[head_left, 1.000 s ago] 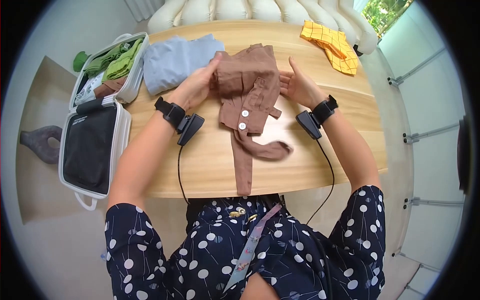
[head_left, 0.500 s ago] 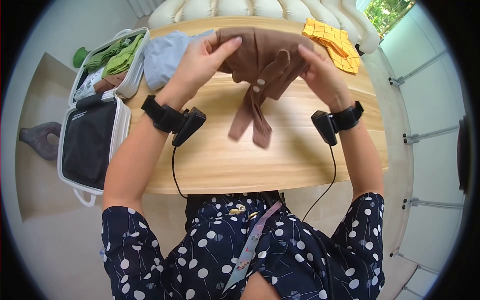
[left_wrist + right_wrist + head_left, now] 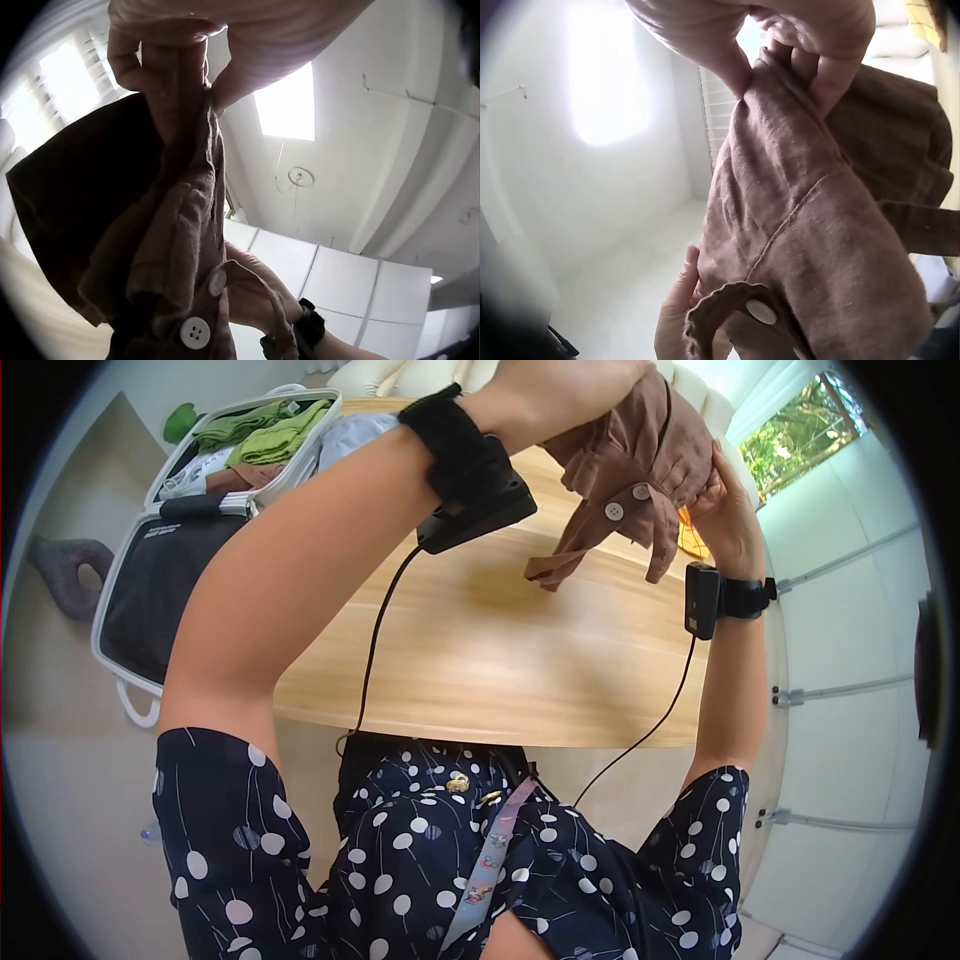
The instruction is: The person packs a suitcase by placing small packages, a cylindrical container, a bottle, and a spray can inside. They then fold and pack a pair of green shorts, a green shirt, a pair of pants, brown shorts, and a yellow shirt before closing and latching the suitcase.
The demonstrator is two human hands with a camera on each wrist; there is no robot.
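The brown garment (image 3: 670,445), with narrow straps and white buttons (image 3: 613,511), is held up over the far right of the table. My left hand (image 3: 570,400) is raised at the top edge of the head view. In the left wrist view that hand (image 3: 180,60) pinches the cloth's upper edge between thumb and fingers. At the garment's other side is my right hand (image 3: 730,520). The right wrist view has its thumb and curled fingers (image 3: 832,75) gripping a gathered edge. The straps hang loose below, and some fingers are hidden behind cloth.
An open white suitcase (image 3: 330,435) with folded green clothes (image 3: 275,435) stands at the left. Light blue cloth (image 3: 350,438) lies beside it on the wooden table (image 3: 480,670). Part of a yellow cloth (image 3: 690,538) shows behind the garment. Black cables (image 3: 375,640) hang from both wrist cameras.
The brown garment was lying on the table, then both hands lifted it. It has since moved up and to the right, turning, with the left arm reaching across. The head view has shifted slightly.
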